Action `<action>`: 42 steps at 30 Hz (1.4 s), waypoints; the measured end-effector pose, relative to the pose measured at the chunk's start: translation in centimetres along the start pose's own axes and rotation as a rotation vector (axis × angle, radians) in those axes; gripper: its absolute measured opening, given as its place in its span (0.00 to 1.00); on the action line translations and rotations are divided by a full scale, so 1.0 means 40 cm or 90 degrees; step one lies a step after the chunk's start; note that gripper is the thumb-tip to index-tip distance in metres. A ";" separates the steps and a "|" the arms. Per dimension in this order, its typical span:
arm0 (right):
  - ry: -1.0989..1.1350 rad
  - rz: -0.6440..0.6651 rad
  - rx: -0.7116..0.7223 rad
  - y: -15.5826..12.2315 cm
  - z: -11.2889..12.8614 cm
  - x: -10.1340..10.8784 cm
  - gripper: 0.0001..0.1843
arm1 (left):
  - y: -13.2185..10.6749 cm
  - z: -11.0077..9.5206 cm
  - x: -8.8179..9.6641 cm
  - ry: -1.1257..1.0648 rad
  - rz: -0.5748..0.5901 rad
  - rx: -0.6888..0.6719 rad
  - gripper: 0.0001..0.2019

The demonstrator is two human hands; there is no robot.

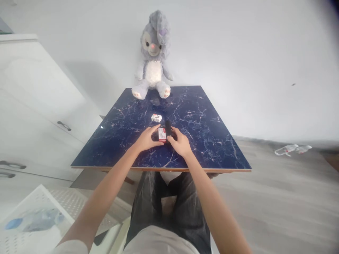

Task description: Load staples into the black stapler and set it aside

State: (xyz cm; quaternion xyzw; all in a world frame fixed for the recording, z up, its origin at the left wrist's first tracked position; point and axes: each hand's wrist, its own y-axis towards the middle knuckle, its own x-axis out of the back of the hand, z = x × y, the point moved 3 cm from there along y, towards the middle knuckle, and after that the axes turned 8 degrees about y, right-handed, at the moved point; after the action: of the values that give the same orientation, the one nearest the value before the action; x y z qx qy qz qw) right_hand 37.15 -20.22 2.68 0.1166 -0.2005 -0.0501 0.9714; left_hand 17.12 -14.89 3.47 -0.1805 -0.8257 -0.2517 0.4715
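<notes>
My left hand (147,139) has its thumb and fingers around a small red and white box (162,134), with a printed picture on its top. Against the right side of that box is a narrow black object (168,128), standing out past it at the far end; its kind I cannot make out. My right hand (180,141) grips the black object between thumb and fingers. Just beyond both hands, a second small white box (156,118) with red and dark print lies on the blue marbled table (212,141).
A grey plush rabbit (153,72) sits at the table's far edge against the wall. White cabinets (47,106) with dark handles stand to the left. A perforated white basket (39,197) is at lower left. Clear plastic bottles (287,149) lie on the floor at right.
</notes>
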 end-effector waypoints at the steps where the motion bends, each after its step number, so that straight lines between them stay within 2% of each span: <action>1: -0.003 -0.002 -0.001 0.000 0.003 0.001 0.28 | 0.000 -0.002 0.001 0.010 -0.008 0.003 0.49; 6: 0.001 0.007 -0.011 0.003 0.004 0.002 0.28 | -0.001 -0.006 0.002 0.026 -0.003 -0.003 0.49; 12: 0.006 0.021 -0.001 0.006 -0.009 0.000 0.28 | -0.006 0.003 0.002 -0.061 0.035 0.010 0.55; 23: 0.054 -0.002 0.003 0.001 -0.020 0.001 0.27 | 0.004 0.019 -0.009 -0.077 0.050 -0.011 0.53; 29: 0.134 -0.014 -0.005 -0.007 -0.017 0.013 0.26 | 0.007 0.015 -0.014 -0.065 0.029 -0.030 0.49; 34: 0.123 -0.026 -0.038 -0.015 -0.019 0.008 0.28 | -0.009 0.013 -0.005 -0.077 0.013 0.016 0.54; 38: 0.120 -0.031 -0.029 -0.020 -0.026 0.002 0.27 | -0.020 0.013 -0.002 -0.076 -0.012 0.008 0.54; 42: 0.074 -0.049 -0.030 -0.025 -0.027 0.001 0.26 | -0.023 0.014 -0.008 -0.088 -0.005 0.015 0.55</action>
State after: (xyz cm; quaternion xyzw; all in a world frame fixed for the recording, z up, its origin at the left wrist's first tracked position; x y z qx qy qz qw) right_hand 37.59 -20.98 1.48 0.1042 -0.1378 -0.0851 0.9813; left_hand 16.41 -15.31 2.71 -0.1885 -0.8600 -0.2306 0.4144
